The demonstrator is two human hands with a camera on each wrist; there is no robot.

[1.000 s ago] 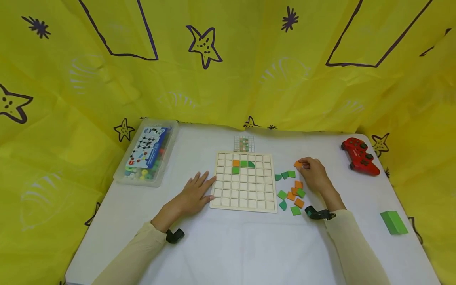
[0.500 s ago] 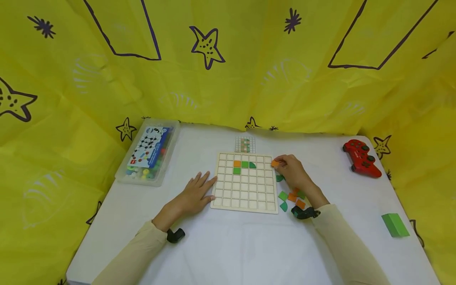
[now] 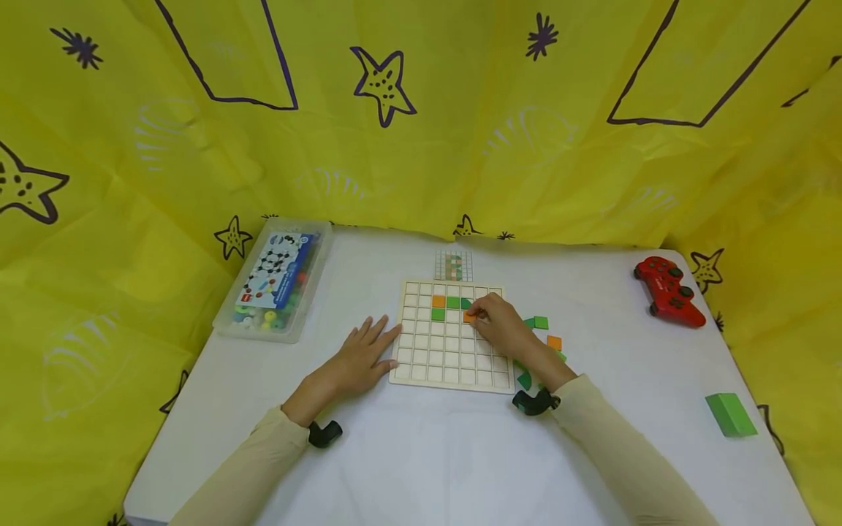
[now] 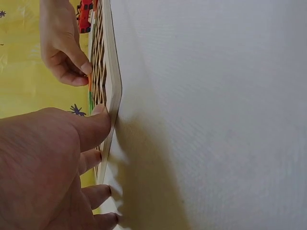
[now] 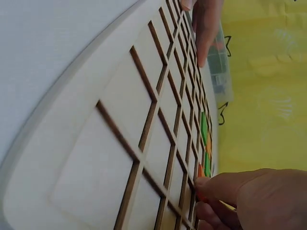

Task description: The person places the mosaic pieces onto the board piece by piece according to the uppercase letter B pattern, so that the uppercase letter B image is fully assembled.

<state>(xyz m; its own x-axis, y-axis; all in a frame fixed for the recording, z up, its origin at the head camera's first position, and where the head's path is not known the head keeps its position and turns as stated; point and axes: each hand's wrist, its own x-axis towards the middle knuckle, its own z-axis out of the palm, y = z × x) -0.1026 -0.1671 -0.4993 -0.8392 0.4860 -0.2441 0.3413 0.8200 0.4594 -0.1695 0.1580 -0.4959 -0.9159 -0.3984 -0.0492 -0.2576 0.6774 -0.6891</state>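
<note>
A pale wooden grid board (image 3: 421, 358) lies on the table, with an orange square tile (image 3: 438, 301), two green square tiles and a dark green quarter-round tile (image 3: 465, 303) set in its cells. Over its upper right part, my right hand (image 3: 503, 329) pinches another orange tile (image 3: 468, 317) between thumb and fingers, just below the quarter-round. In the right wrist view the held orange tile (image 5: 199, 175) is at the grid, partly covered by the thumb. My left hand (image 3: 355, 358) lies with fingers spread at the board's left edge, thumb and fingertips touching it.
Several loose green and orange tiles (image 3: 555, 342) lie right of the board, partly hidden by the right forearm. A small pattern card (image 3: 454, 266) sits behind the board. A plastic box (image 3: 272, 281) stands left, a red game controller (image 3: 669, 291) and green block (image 3: 731, 414) right.
My right hand has carried the orange tile leftward from beside the loose tiles onto the board. The left hand has stayed at the board's edge.
</note>
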